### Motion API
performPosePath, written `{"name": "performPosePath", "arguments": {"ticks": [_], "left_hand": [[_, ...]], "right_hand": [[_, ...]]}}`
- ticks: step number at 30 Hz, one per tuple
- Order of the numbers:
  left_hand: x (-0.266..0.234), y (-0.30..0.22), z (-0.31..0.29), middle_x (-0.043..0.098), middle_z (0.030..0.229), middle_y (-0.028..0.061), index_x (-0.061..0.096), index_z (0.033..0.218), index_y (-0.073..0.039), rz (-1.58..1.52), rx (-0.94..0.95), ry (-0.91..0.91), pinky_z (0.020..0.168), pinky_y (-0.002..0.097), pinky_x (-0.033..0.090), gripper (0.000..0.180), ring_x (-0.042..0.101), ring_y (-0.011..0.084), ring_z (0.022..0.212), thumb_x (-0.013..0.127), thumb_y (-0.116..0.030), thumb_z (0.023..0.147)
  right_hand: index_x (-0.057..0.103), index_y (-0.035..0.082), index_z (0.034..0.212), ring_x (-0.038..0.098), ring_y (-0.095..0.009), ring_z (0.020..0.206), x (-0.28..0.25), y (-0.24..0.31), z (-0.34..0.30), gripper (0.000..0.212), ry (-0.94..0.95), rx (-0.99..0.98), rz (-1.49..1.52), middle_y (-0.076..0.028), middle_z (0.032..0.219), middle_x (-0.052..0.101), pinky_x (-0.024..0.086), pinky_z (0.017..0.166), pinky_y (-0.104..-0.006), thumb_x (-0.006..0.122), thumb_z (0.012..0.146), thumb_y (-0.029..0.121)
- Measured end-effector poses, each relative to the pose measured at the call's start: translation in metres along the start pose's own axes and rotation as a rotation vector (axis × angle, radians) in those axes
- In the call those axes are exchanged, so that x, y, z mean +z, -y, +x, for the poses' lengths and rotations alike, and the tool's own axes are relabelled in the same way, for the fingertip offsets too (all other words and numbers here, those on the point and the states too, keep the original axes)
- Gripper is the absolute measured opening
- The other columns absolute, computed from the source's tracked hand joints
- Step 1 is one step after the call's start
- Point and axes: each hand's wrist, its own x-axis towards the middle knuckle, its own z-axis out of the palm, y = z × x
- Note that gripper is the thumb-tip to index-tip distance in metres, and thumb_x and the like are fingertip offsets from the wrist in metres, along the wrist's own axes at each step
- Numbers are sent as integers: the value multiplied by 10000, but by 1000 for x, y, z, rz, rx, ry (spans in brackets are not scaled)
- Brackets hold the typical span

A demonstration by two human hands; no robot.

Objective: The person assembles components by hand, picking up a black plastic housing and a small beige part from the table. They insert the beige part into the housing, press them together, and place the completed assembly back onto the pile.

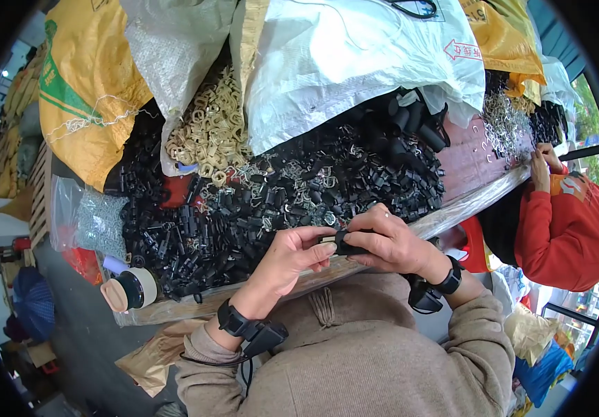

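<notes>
Over the table's near edge, my left hand (287,263) and my right hand (395,244) meet fingertip to fingertip. Between them is a small black plastic piece (343,243), gripped from both sides; the fingers cover much of it, so its exact kind is hidden. My left thumb and forefinger pinch a light-coloured end beside it. Just beyond my hands spreads a heap of small black plastic parts (202,243), mixed with silvery metal bits (306,182). Larger black cylindrical pieces (410,121) lie at the back right of the heap.
Sacks crowd the far side: a yellow one (84,76) and a white one (355,62). Beige rings (212,132) spill between sacks. A lidded jar (131,290) and a bag of small clear pieces (101,222) stand left. A person in red (560,229) works at the right.
</notes>
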Motion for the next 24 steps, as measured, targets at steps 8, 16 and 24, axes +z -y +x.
{"name": "performPosePath", "arguments": {"ticks": [8, 16, 24], "left_hand": [[15, 4, 12, 551, 711, 16, 480, 1105, 28, 164, 63, -83, 541, 193, 418, 378, 509, 71, 600, 595, -82, 763], [26, 15, 15, 530, 819, 24, 304, 1246, 21, 123, 245, -153, 529, 166, 397, 584, 482, 45, 635, 602, -42, 748], [14, 7, 19, 515, 934, 46, 224, 1282, 10, 181, 195, 19, 606, 181, 427, 682, 503, 70, 727, 610, -1, 721]], "right_hand": [[495, 14, 1001, 493, -254, 785, 20, -12, -23, 422, -154, 135, 26, -129, 914, 475, 424, 651, -331, 675, 633, 114], [474, 13, 1065, 469, -271, 878, 18, -6, -23, 456, -194, 311, 183, -135, 969, 470, 385, 755, -359, 651, 670, 158], [364, -4, 1207, 401, -305, 1068, -6, -25, -20, 740, 10, 176, 564, -165, 1144, 424, 274, 920, -390, 623, 663, 425]]}}
